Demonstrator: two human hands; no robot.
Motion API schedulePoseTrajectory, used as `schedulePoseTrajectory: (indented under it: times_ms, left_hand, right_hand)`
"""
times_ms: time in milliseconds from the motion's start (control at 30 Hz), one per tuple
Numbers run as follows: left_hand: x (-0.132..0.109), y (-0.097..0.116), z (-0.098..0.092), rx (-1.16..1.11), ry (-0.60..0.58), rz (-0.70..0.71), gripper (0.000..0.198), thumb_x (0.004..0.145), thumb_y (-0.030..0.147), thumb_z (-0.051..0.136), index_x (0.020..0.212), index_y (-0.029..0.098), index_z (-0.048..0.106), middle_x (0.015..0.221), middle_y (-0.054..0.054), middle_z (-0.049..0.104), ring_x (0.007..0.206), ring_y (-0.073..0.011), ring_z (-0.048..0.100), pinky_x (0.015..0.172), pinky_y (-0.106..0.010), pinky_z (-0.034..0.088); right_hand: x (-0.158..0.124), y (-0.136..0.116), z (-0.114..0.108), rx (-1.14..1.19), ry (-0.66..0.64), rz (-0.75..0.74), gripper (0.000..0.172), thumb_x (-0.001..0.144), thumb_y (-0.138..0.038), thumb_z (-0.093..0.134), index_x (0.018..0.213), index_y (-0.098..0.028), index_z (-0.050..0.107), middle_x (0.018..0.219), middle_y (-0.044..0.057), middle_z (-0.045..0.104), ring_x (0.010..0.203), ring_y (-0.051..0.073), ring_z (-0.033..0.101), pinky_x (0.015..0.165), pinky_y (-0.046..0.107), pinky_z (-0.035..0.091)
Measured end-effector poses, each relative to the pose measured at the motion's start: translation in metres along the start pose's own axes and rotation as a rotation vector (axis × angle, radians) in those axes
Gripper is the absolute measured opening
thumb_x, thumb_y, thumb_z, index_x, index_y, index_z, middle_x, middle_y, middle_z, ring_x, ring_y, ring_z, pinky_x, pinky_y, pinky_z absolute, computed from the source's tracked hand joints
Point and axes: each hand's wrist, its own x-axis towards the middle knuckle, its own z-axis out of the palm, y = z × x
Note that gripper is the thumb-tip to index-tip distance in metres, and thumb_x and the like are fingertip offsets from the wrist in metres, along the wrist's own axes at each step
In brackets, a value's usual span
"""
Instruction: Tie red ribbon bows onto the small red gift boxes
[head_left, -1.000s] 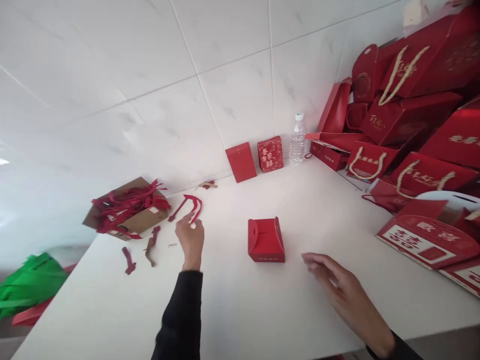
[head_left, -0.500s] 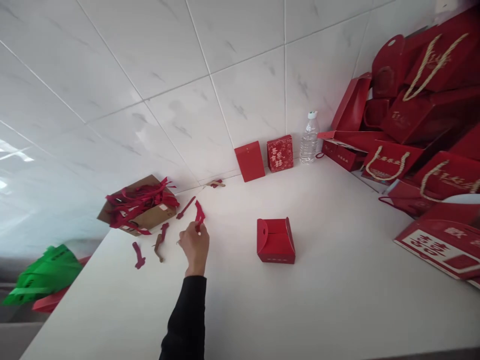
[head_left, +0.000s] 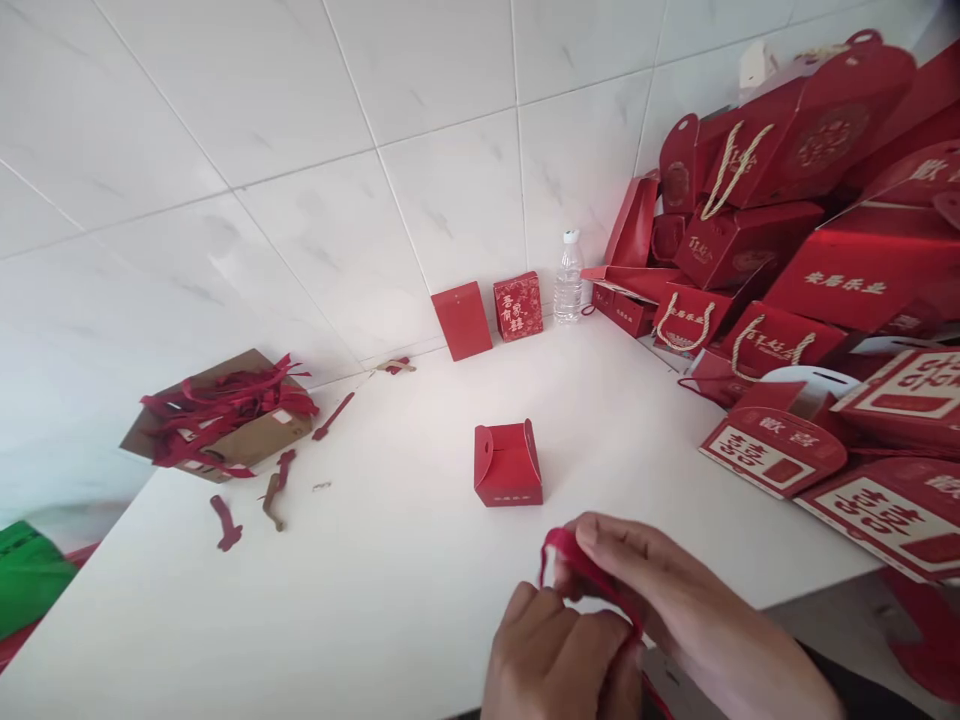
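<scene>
A red ribbon (head_left: 589,565) is stretched and looped between my two hands near the table's front edge. My left hand (head_left: 555,650), back toward me, is closed on it at the lower end. My right hand (head_left: 652,570) pinches the ribbon's upper loop between thumb and fingers. Just beyond them a small red gift box (head_left: 508,478) stands on the white table (head_left: 375,590), its curved top flaps folded up. Part of the ribbon is hidden behind my left hand's fingers.
A cardboard box (head_left: 259,445) heaped with red ribbons stands at the left, with several short strips near it. Against the tiled wall are two red cards or boxes (head_left: 462,320) and a plastic bottle (head_left: 568,280). Red gift boxes (head_left: 750,245) pile up at the right.
My left hand has lifted the red ribbon off the table by the cardboard box and brought it right and nearer. My right hand has come into view and grips it too. The view has turned right.
</scene>
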Motion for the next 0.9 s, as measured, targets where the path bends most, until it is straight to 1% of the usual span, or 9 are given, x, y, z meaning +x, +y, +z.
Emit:
schedulePoseTrajectory:
  times_ms: [100,200,300,400,500,600,667,767,900]
  left_hand:
    - [-0.008,-0.003,0.003,0.016,-0.074,-0.006,0.014,0.088,0.008,0.058,0.081,0.021,0.06,0.057,0.001,0.059,0.052,-0.0138,0.048,0.055,-0.03,0.037]
    - [-0.004,-0.006,-0.005,-0.035,-0.168,-0.038,0.013,0.089,0.009,0.059,0.087,0.022,0.063,0.06,0.001,0.06,0.056,-0.0143,0.051,0.058,-0.03,0.041]
    - [0.013,-0.024,-0.02,-0.154,-0.149,-0.158,0.028,0.093,0.022,0.061,0.121,0.027,0.06,0.099,-0.005,0.07,0.09,-0.0193,0.065,0.078,-0.032,0.053]
    - [0.039,-0.067,-0.031,-0.164,0.007,-0.352,0.052,0.097,0.032,0.058,0.145,0.034,0.04,0.148,-0.008,0.049,0.134,-0.0251,0.049,0.108,-0.045,0.046]
    - [0.062,-0.114,-0.031,-0.196,-0.211,-0.463,0.086,0.087,0.039,0.07,0.157,0.035,0.019,0.166,-0.008,0.022,0.154,-0.0311,0.021,0.12,-0.054,0.032]
    - [0.071,-0.137,-0.024,-0.244,-0.421,-0.587,0.094,0.081,0.042,0.076,0.158,0.033,0.021,0.164,-0.011,0.027,0.152,-0.0341,0.027,0.118,-0.054,0.037]
    - [0.067,-0.137,-0.021,-0.26,-0.419,-0.633,0.087,0.083,0.044,0.073,0.156,0.032,0.026,0.158,-0.012,0.036,0.145,-0.0333,0.04,0.114,-0.053,0.042]
    - [0.043,-0.122,-0.023,-0.197,-0.348,-0.625,0.078,0.088,0.044,0.068,0.154,0.031,0.03,0.153,-0.012,0.04,0.141,-0.0311,0.045,0.114,-0.053,0.042]
    - [-0.002,-0.093,-0.038,-0.081,-0.324,-0.605,0.076,0.09,0.039,0.067,0.155,0.036,0.028,0.153,-0.012,0.038,0.137,-0.0314,0.049,0.106,-0.05,0.051]
  right_hand:
    - [0.004,-0.015,-0.003,0.298,0.025,0.003,0.031,0.093,-0.051,0.069,0.082,-0.022,0.066,0.083,0.002,0.063,0.082,0.019,0.059,0.082,0.032,0.052]
    - [0.0,-0.03,-0.014,0.463,0.104,0.023,0.027,0.087,-0.045,0.077,0.081,-0.023,0.063,0.068,-0.004,0.052,0.06,0.012,0.047,0.061,0.024,0.05]
    - [-0.004,-0.048,-0.02,0.391,0.193,-0.051,0.042,0.081,-0.044,0.085,0.067,-0.021,0.052,0.058,-0.007,0.037,0.05,0.008,0.027,0.047,0.019,0.039]
    - [-0.003,-0.069,-0.024,0.224,0.247,-0.168,0.047,0.075,-0.046,0.089,0.065,-0.02,0.05,0.057,-0.007,0.037,0.048,0.008,0.026,0.043,0.018,0.035]
    - [0.003,-0.088,-0.029,0.096,0.311,-0.255,0.043,0.07,-0.047,0.091,0.073,-0.023,0.056,0.061,-0.006,0.044,0.05,0.009,0.034,0.039,0.018,0.032]
    - [0.008,-0.101,-0.034,-0.022,0.333,-0.274,0.051,0.071,-0.053,0.089,0.065,-0.022,0.048,0.059,-0.006,0.04,0.047,0.008,0.028,0.038,0.02,0.025]
    - [0.01,-0.104,-0.037,-0.121,0.314,-0.317,0.053,0.076,-0.053,0.086,0.062,-0.021,0.046,0.055,-0.007,0.035,0.046,0.007,0.024,0.039,0.02,0.023]
    - [0.013,-0.098,-0.039,-0.225,0.26,-0.377,0.032,0.084,-0.047,0.08,0.077,-0.023,0.061,0.061,-0.004,0.047,0.052,0.01,0.038,0.043,0.021,0.032]
    - [0.019,-0.079,-0.037,-0.34,0.097,-0.176,0.024,0.091,-0.046,0.072,0.098,-0.024,0.065,0.069,-0.003,0.051,0.054,0.011,0.043,0.044,0.022,0.035]
